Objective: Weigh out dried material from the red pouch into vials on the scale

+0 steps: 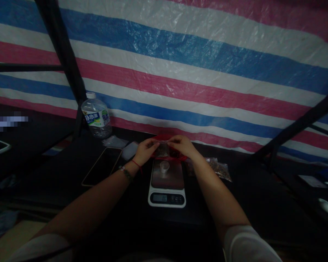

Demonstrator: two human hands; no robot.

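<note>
Both my hands pinch the top edge of a small clear plastic bag (163,149), one at each side. My left hand (147,149) has its thumb and fingers closed on the bag's left corner. On the right corner, my right hand (182,146) grips in the same way. Behind the bag lies a red plastic bag or container (166,137), mostly hidden by my hands. Just nearer to me is a white kitchen scale (166,202) with a dark weighing plate. A small clear cup (164,167) stands on that plate.
Filled clear packets (221,171) lie right of the scale, partly behind my right forearm. To the left are a phone (102,166), flat clear bags (129,150) and a large plastic bottle (96,116). A striped tarp (180,72) and dark metal posts (61,47) stand behind.
</note>
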